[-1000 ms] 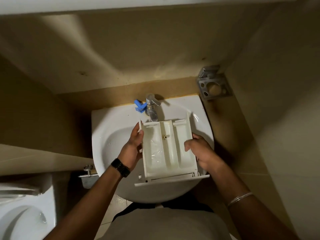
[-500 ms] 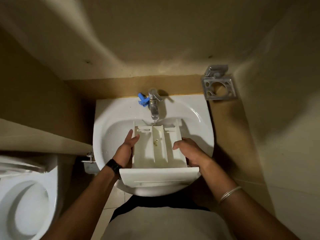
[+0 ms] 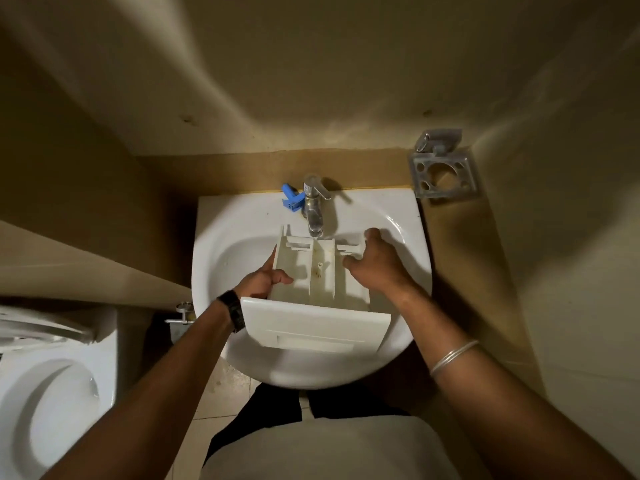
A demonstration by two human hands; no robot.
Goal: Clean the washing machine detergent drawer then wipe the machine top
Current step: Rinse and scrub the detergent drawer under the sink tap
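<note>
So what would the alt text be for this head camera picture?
Two bare hands hold a white detergent drawer in a white sink under a chrome tap: the left hand grips its left wall, the right hand its far right side. A toilet stands at left.

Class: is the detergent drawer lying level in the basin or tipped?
Tipped. The detergent drawer slopes toward the tap, its front panel raised over the sink rim.

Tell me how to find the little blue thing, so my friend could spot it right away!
Find the white sink in the middle of the picture and look at its back edge by the wall. The shiny metal tap stands there, and the small blue plastic piece sits right beside it, on the tap's left. It is the only bright blue thing; everything around it is white, silver or brown.
</note>
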